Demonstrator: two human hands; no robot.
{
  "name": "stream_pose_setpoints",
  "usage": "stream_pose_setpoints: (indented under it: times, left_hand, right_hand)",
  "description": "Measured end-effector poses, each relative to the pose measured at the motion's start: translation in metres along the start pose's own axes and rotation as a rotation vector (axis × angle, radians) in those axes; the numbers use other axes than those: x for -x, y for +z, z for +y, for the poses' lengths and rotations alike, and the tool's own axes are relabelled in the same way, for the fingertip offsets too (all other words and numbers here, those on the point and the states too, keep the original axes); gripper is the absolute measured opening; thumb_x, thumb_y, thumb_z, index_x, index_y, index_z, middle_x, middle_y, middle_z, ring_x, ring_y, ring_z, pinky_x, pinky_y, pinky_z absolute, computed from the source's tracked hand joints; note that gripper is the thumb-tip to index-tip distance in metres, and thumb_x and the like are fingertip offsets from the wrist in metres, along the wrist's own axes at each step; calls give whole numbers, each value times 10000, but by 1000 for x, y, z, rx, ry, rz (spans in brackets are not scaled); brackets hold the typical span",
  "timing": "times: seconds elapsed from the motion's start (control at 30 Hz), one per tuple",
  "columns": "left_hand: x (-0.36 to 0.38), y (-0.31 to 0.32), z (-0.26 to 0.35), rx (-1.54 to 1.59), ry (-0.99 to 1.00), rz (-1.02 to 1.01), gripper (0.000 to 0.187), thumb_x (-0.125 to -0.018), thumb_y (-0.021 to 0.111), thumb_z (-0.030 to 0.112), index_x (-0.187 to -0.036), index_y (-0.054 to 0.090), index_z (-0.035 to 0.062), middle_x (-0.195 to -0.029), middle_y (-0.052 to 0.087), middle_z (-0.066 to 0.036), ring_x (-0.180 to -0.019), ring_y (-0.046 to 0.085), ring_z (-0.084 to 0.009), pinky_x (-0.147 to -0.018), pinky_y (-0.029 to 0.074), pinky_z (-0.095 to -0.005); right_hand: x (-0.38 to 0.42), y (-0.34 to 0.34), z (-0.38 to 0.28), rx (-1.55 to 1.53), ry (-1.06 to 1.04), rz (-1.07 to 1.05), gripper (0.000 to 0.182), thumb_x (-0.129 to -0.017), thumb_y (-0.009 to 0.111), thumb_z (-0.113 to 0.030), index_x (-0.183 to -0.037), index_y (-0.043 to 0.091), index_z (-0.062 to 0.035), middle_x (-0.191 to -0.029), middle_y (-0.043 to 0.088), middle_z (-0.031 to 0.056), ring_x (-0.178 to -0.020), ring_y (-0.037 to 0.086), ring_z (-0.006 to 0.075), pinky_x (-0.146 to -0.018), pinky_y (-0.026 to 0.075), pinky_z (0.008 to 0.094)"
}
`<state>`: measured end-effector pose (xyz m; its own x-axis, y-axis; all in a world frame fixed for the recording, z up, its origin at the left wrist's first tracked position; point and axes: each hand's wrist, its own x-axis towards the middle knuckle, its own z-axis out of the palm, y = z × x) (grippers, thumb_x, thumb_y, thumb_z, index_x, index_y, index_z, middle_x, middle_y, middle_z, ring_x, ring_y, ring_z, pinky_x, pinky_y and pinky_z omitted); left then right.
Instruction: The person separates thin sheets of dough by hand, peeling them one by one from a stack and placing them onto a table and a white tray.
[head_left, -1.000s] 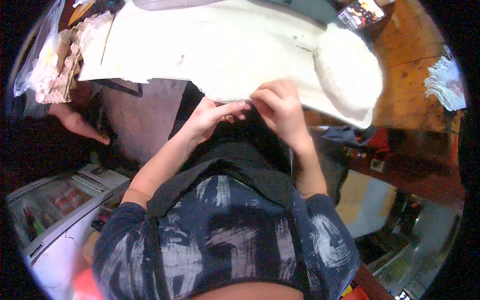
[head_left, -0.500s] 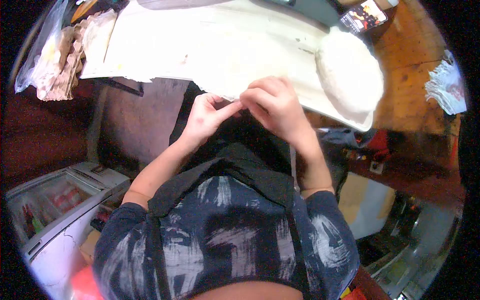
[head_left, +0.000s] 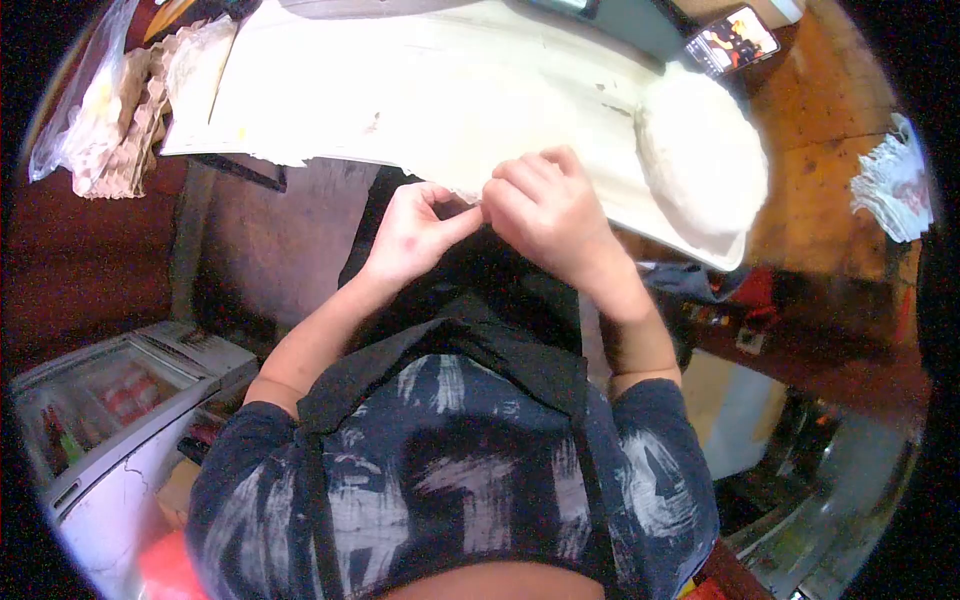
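At the near edge of a white board (head_left: 330,80), my left hand (head_left: 412,235) and my right hand (head_left: 548,212) meet with their fingertips together. The thumb and forefinger of the left are pinched. Curled fingers on the right close over the same spot. Whatever lies between them is hidden or too small to name. A big pale mound like dough (head_left: 700,150) rests on the right end of the board, its surface washed out by bright light.
Crumpled egg-carton-like trays and clear plastic (head_left: 135,120) lie at the far left. A lit phone (head_left: 738,40) stands at the back right, and a bunched whitish cloth (head_left: 893,180) lies on the wooden table (head_left: 810,190). A glass-topped freezer (head_left: 120,400) is low on the left.
My right hand has turned slightly, its knuckles now more closed over the fingertips. The left hand has hardly moved, and the two still meet at the board's edge.
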<state>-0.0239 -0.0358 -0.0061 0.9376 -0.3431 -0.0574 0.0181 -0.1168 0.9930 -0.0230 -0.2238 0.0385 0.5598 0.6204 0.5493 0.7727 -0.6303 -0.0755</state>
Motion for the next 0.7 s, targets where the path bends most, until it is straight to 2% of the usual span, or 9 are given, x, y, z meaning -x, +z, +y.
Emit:
stream_pose_setpoints:
  times: [0.27, 0.37, 0.47, 0.57, 0.63, 0.7]
  left_hand:
    - [-1, -2, -5, -61, -37, -4, 212, -814, 706, 158, -898, 719, -37, -811, 724, -72, -738, 626, -72, -683, 507, -252]
    - [-1, -1, -3, -1, -1, -7, 205, -820, 705, 150, -913, 720, -32, -832, 726, -73, -751, 635, -79, -703, 510, -253]
    - [0, 0, 7, 72, -36, -16, 195, -829, 701, 141, -928, 721, -26, -853, 728, -72, -765, 641, -81, -716, 510, -252]
    - [1, 1, 7, 63, -34, -29, 187, -834, 697, 130, -937, 721, -24, -863, 729, -71, -766, 637, -75, -717, 511, -252]
    - [-1, 2, 3, 52, -30, -15, 205, -833, 697, 147, -928, 720, -33, -847, 727, -74, -753, 632, -73, -704, 510, -251]
    - [-2, 2, 5, 11, -41, -13, 215, -834, 694, 155, -923, 719, -39, -834, 726, -76, -746, 629, -73, -695, 509, -251]
  right_hand:
    - [1, 11, 4, 8, 19, -11, 229, -657, 696, -99, -837, 555, -105, -845, 576, 43, -798, 587, 218, -781, 428, 368]
    - [3, 11, 9, -2, 21, 59, 184, -712, 673, -166, -808, 533, -97, -824, 544, 47, -822, 581, 216, -822, 436, 384]
    - [3, 1, 9, -41, 33, 57, 181, -721, 678, -164, -827, 545, -101, -839, 555, 34, -832, 588, 210, -824, 438, 387]
    - [3, -3, 5, -37, 14, 29, 222, -670, 705, -95, -854, 587, -131, -845, 592, 12, -788, 595, 198, -790, 436, 364]
    - [2, -4, 5, 7, -6, -2, 176, -717, 677, -180, -826, 559, -109, -836, 560, 22, -814, 590, 194, -817, 443, 392]
    - [2, -4, 4, 29, -7, 5, 166, -716, 668, -186, -818, 562, -109, -831, 560, 22, -815, 590, 189, -817, 442, 391]
